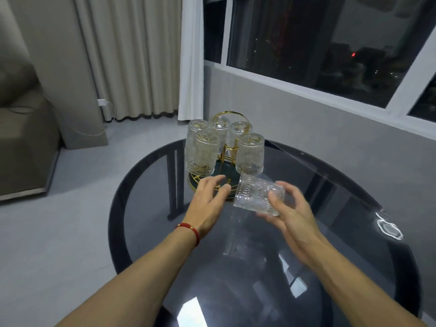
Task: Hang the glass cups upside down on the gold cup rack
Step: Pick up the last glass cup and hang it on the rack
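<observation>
A gold cup rack (228, 152) with a ring handle and a dark round base stands at the far side of the dark glass table (342, 208). Several embossed glass cups hang on it upside down, the nearest ones at the left (200, 154) and at the right (250, 153). My right hand (286, 210) grips one more glass cup (253, 197), tilted on its side just in front of the rack, its mouth toward the rack. My left hand (210, 199) reaches to the rack's base, fingers spread, holding nothing.
A small clear glass dish (389, 226) lies near the table's right edge. Beyond the table are a grey floor, pale curtains (132, 55), a sofa corner (21, 138) at the left and a dark window (330, 38) at the right.
</observation>
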`<state>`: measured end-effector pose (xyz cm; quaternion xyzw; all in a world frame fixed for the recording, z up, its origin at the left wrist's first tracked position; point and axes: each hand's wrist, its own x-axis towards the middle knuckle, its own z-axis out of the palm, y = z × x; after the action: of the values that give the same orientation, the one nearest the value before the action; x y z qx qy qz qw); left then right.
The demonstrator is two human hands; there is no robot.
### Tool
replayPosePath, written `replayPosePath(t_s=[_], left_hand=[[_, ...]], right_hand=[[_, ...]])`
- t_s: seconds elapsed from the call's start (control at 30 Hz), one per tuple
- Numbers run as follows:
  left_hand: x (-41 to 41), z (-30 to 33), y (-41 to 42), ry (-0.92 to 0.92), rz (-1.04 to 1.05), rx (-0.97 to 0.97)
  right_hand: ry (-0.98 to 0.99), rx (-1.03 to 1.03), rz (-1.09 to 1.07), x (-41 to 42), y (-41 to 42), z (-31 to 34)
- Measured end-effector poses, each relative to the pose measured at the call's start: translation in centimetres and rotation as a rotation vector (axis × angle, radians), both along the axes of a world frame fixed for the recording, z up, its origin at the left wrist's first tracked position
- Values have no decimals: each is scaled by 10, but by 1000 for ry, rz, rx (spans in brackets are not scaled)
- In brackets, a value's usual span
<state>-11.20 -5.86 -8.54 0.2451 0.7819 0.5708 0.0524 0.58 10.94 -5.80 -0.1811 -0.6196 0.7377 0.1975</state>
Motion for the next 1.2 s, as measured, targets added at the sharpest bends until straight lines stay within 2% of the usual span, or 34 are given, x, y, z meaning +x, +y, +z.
replayPosePath(t_s=[0.1, 0.2, 0.4, 0.63, 0.8, 1.03, 1.2], left_hand=[[-12, -19, -9, 226, 11, -330], [-18, -28, -14, 340, -8, -450], [-27, -36, -16, 376, -25, -481], [-32, -41, -16, 418, -36, -521], [-34, -44, -17, 429, -37, -518], [-35, -45, -19, 445, -44, -529], [-36, -45, -19, 461, -47, -531]], right_hand=[[8, 387, -80, 1, 7, 18], [29, 664, -112, -7, 12, 43], [27, 883, -224, -39, 5, 81], [-10, 1145, -184, -73, -10, 91], [-158, 1421, -98, -103, -22, 91], [-271, 1613, 19, -131, -25, 86], [-276, 1621, 80, -141, -17, 76]])
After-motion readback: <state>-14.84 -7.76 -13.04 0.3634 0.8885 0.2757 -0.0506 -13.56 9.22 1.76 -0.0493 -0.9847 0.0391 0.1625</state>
